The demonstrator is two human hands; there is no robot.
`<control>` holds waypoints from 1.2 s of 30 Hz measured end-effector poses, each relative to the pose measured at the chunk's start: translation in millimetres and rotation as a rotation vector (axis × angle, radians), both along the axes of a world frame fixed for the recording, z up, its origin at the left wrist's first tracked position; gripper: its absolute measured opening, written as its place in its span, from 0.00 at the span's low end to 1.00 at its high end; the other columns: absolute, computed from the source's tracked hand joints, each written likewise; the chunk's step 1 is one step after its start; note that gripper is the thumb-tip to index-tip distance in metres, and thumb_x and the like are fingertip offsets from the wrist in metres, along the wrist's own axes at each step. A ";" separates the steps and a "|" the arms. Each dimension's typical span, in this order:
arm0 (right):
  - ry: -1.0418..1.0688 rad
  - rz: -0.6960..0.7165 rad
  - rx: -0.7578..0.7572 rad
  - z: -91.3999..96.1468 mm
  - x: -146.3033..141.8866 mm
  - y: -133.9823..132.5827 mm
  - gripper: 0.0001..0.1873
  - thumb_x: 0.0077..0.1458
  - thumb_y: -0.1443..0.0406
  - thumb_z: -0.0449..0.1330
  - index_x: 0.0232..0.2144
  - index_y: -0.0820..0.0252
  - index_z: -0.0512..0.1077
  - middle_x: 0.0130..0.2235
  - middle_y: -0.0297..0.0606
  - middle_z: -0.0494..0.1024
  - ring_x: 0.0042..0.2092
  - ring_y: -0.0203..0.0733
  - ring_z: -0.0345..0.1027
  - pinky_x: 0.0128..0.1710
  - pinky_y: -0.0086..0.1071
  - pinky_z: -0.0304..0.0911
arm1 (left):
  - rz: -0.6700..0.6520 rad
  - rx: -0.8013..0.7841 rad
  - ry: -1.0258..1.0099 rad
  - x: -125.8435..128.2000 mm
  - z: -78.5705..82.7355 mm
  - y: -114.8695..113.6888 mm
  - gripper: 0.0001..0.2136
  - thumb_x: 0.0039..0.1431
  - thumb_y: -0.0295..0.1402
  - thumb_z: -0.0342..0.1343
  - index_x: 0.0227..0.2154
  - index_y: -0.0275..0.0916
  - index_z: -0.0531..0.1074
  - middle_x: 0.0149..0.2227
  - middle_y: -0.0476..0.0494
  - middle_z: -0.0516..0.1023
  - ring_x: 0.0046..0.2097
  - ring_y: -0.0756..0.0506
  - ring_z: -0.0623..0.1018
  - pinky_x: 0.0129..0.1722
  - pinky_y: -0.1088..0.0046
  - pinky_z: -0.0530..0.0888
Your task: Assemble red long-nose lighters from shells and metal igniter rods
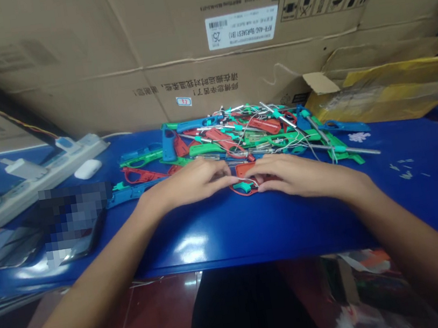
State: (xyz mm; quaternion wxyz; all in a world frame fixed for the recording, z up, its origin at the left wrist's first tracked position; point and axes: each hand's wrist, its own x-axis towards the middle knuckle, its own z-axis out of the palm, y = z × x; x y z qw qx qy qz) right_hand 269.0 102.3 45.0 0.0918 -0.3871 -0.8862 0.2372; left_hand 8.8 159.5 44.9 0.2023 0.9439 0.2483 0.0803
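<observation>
A red half-shell of a long-necked lighter (246, 169) lies on the table between my hands, open side up, with a green trigger piece (243, 187) in it. A thin white wire (249, 180) runs across the shell. My left hand (199, 180) is closed at the shell's left side, thumb and finger pinching the wire. From the right, my right hand (291, 173) has its fingers closed on the shell's edge near the wire's end; its fingertips partly hide the contact. Behind both hands spreads a pile of lighter parts (216, 147): red, green and blue shells, metal tubes and white wires.
A large cardboard box (177, 39) walls off the back. An opened, taped carton (388, 91) stands at the right. At the left are a white power strip (52, 171), a white earbud case (88, 169) and dark phones (85, 226). Small scraps (405, 169) lie at the right.
</observation>
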 end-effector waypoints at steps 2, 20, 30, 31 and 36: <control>0.009 0.001 -0.005 0.4 -0.5 -0.3 0.14 0.68 0.61 0.55 0.52 0.55 0.74 0.44 0.41 0.77 0.45 0.45 0.69 0.47 0.39 0.62 | -0.026 0.027 -0.009 1.3 -1.7 0.7 0.17 0.73 0.44 0.47 0.39 0.39 0.76 0.36 0.45 0.80 0.37 0.47 0.76 0.38 0.70 0.68; -0.004 -0.012 -0.006 0.6 -0.7 -1.1 0.13 0.68 0.63 0.57 0.52 0.55 0.73 0.46 0.41 0.77 0.47 0.45 0.69 0.49 0.39 0.62 | 0.217 0.170 0.033 15.5 -3.4 -12.3 0.06 0.63 0.34 0.48 0.35 0.40 0.68 0.32 0.46 0.76 0.33 0.45 0.73 0.34 0.68 0.65; 0.009 -0.014 0.002 -1.3 0.3 -0.8 0.14 0.68 0.61 0.56 0.53 0.55 0.73 0.44 0.40 0.77 0.46 0.45 0.69 0.47 0.37 0.62 | 0.392 0.174 -0.028 18.9 -9.9 -10.8 0.10 0.70 0.39 0.45 0.42 0.38 0.64 0.33 0.45 0.76 0.31 0.45 0.74 0.30 0.68 0.66; 0.010 -0.016 0.002 -1.3 0.2 -1.0 0.14 0.68 0.61 0.56 0.53 0.55 0.73 0.44 0.40 0.77 0.46 0.45 0.69 0.47 0.37 0.62 | 0.385 0.187 -0.037 18.1 -9.2 -10.6 0.09 0.70 0.38 0.46 0.44 0.38 0.64 0.34 0.45 0.77 0.31 0.45 0.74 0.30 0.69 0.66; 0.020 -0.021 -0.002 -1.0 0.1 -1.0 0.10 0.67 0.62 0.56 0.47 0.56 0.74 0.44 0.40 0.77 0.46 0.45 0.69 0.47 0.37 0.61 | 0.106 0.293 -0.108 10.4 3.8 -11.7 0.07 0.70 0.33 0.48 0.41 0.38 0.70 0.39 0.44 0.77 0.38 0.46 0.76 0.36 0.70 0.69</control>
